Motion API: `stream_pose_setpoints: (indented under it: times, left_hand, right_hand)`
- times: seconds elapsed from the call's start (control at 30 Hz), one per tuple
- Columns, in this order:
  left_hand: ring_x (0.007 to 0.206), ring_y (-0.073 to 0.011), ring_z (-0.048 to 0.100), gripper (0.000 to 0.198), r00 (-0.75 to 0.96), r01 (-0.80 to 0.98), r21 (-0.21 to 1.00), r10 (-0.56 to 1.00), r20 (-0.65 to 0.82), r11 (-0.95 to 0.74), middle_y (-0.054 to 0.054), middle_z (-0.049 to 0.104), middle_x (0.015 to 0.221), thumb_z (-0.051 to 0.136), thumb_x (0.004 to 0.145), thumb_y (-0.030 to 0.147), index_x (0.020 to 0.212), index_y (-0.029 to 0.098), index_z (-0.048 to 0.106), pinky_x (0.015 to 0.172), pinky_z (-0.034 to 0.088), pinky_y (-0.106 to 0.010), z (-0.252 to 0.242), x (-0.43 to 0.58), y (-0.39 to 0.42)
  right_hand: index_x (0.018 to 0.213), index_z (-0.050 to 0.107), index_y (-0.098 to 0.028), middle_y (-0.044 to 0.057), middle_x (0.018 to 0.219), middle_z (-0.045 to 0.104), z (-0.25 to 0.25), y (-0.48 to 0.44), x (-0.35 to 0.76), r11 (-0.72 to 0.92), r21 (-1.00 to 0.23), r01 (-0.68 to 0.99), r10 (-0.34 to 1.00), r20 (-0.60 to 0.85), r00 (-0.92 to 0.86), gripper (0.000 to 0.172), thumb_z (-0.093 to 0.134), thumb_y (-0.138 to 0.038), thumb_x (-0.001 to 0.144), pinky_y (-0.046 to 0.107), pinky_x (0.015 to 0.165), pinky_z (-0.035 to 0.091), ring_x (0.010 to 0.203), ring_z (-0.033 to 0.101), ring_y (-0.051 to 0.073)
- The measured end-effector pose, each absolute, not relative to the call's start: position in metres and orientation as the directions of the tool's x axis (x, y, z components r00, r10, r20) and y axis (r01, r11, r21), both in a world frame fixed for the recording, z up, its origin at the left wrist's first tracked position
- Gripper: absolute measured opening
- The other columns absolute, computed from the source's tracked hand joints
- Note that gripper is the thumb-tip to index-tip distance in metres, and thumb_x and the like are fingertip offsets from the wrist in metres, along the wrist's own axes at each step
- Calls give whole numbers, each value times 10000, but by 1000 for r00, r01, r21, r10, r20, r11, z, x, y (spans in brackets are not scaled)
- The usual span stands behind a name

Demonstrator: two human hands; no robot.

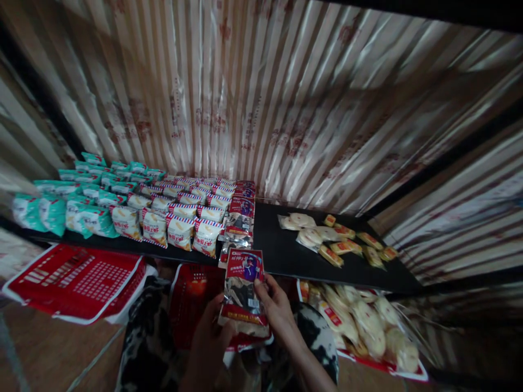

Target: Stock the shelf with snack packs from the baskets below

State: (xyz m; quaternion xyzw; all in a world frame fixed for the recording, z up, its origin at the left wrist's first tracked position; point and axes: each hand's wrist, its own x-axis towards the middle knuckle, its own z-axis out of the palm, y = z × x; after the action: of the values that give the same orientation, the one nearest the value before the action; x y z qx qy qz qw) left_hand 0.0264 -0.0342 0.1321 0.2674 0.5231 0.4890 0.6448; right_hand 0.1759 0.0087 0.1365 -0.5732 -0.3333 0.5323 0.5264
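Red snack packet (244,288) is held at the front edge of the black shelf (281,256), near the shelf's middle, with its printed face turned up. Its right edge is gripped by the right hand (278,305), the thumb being laid on the front; its lower left edge is held by the shadowed fingers of the left hand (214,324). On the shelf, just behind, a row of similar packets (241,209) is lined up. White snack bags (180,231) are ranked on the shelf to the left of that row, and green bags (53,215) are set nearer the shelf's left end. Towards the shelf's right end, small yellow packets (343,247) are scattered. Below the shelf's left part, a red basket (73,277) is seen.
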Motion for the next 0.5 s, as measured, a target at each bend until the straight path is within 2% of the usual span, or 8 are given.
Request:
stream_pose_setpoints:
  times: [0.1, 0.23, 0.37, 0.5]
  left_hand:
    - [753, -212, 651, 536, -47, -387, 840, 901, -430, 381, -94, 700, 921, 717, 550, 274, 1057, 134, 613, 690, 520, -293, 143, 26, -34]
    - [749, -216, 659, 560, -68, -399, 822, 882, -467, 405, -102, 706, 893, 731, 548, 302, 1065, 120, 617, 682, 526, -278, 161, 26, -23]
    - [782, -237, 665, 646, -18, -406, 802, 874, -485, 437, -126, 695, 961, 760, 519, 355, 1096, 115, 595, 690, 537, -292, 182, 21, -16]
    - [864, -254, 658, 619, 17, -429, 803, 893, -450, 413, -141, 660, 1073, 749, 553, 388, 1098, 138, 594, 711, 541, -300, 187, 19, -14]
  right_hand:
    - [953, 610, -187, 44, 791, 697, 135, 8, 175, -267, -936, -231, 926, -315, 208, 490, 692, -548, 632, 316, 678, 499, 784, 645, 231]
    - [907, 611, -189, 19, 727, 689, 150, 13, 169, -288, -902, -322, 897, -372, 239, 478, 726, -529, 592, 295, 613, 491, 661, 639, 201]
    - [844, 604, -189, 12, 710, 686, 167, 17, 163, -288, -880, -377, 878, -400, 263, 474, 766, -506, 531, 277, 569, 486, 629, 634, 189]
    - [814, 604, -188, 9, 690, 685, 171, 18, 165, -284, -869, -404, 864, -415, 286, 483, 789, -487, 483, 276, 551, 484, 599, 633, 188]
